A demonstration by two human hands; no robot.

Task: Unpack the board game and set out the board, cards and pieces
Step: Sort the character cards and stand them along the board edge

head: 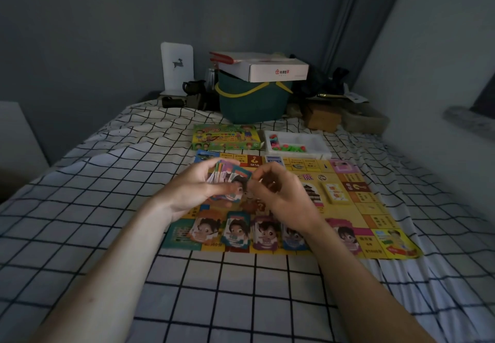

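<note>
We are looking at a dim home bedroom: a white bedsheet with a black grid (107,208) is covering the bed, and a dark green plastic basket (251,104) is sitting against the grey wall (107,21).

Two bare forearms, no sleeves, left hand (198,190), right hand (278,195), unadorned fingers (257,182)

Board (375,214) glossy paper; cards (230,182) glossy card; sheet (107,182) matt cloth; tray (316,141) white plastic.

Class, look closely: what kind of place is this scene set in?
Probably a bedroom: the game board lies on a bed with a checked sheet, and a green basket stands by the wall.
</note>
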